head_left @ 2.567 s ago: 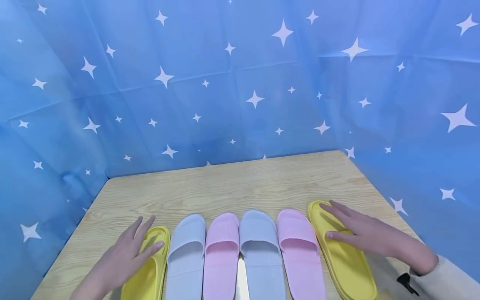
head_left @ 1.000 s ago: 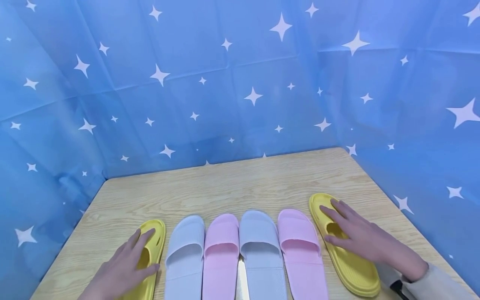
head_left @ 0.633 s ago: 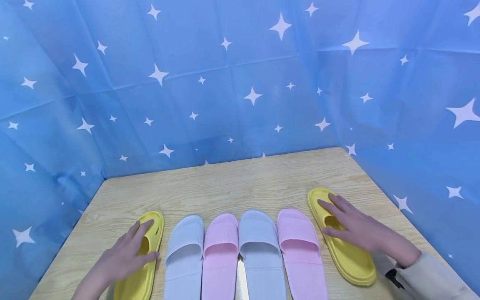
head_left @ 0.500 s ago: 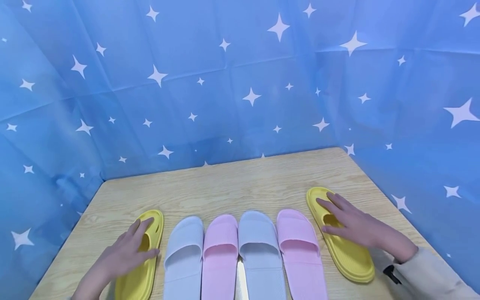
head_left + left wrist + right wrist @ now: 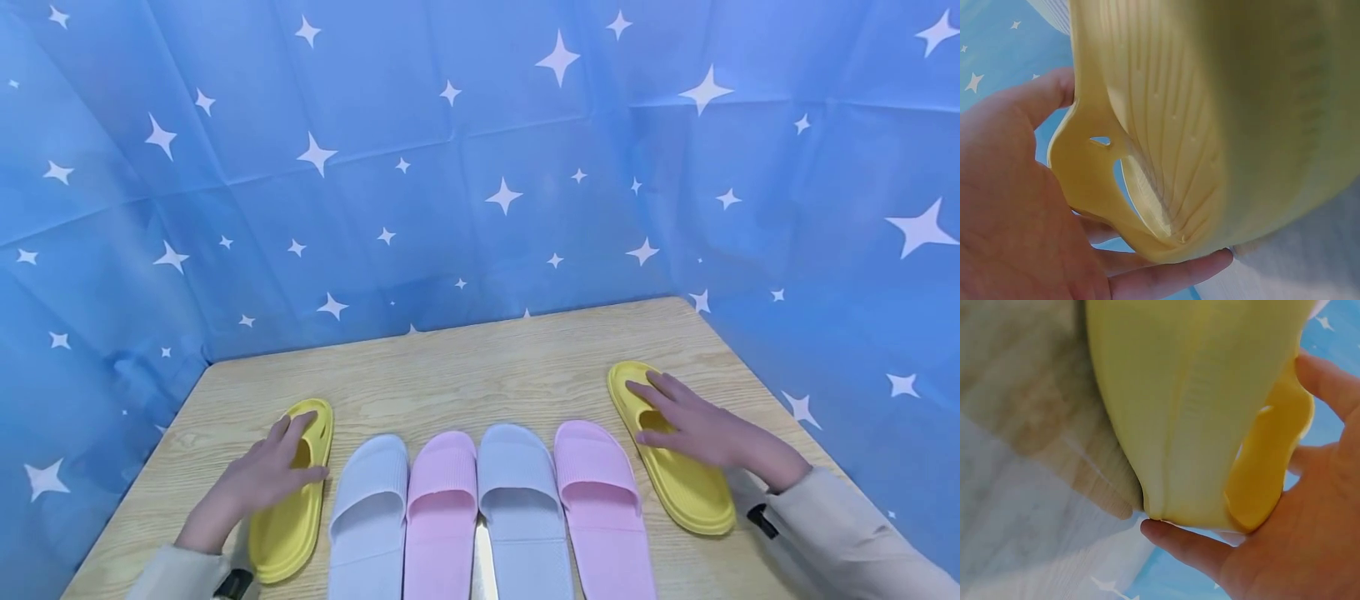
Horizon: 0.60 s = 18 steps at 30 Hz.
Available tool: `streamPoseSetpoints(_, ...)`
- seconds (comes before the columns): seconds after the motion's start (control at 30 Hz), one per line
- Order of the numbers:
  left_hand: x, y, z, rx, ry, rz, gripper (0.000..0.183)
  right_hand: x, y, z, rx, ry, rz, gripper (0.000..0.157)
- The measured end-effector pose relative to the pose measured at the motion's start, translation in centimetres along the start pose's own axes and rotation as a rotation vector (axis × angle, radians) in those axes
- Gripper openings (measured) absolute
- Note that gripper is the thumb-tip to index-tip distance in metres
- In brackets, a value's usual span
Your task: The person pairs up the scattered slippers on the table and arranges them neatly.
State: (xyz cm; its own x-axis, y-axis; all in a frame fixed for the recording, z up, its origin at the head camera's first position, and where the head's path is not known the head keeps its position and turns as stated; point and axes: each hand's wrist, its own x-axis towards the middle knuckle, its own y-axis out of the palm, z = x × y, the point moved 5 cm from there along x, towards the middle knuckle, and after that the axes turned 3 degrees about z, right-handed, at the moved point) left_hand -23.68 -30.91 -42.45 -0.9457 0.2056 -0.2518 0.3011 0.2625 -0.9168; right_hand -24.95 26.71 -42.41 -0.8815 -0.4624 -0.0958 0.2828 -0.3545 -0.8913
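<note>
Woodgrain table [image 5: 465, 367], ribbed slides [image 5: 444, 473], fingers [image 5: 651, 395] gripping rounded yellow slippers [image 5: 692, 493]

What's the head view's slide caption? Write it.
Left hand and right hand grip yellow slippers; pink and blue slippers lie between.

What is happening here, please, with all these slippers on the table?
Someone's left hand grips the left yellow slipper by its front part, and the right hand grips the right yellow slipper the same way. Between them, two blue slippers and two pink slippers alternate in a row on the wooden table, touched by neither hand. Both yellow ones reach slightly farther forward than this row.
</note>
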Motion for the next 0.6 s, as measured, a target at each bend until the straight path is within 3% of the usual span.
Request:
streamPoseSetpoints(0.3, 2.7, -0.7, 0.1, 0.01, -0.015, 0.014, 0.091, 2.3, -0.5, -0.7, 0.009, -0.01, -0.007, 0.078)
streamPoseSetpoints(0.6, 4.2, -1.1, 0.0, 0.002, -0.033, 0.038, 0.094, 4.1, -0.6, -1.5, 0.029, -0.012, -0.012, 0.078)
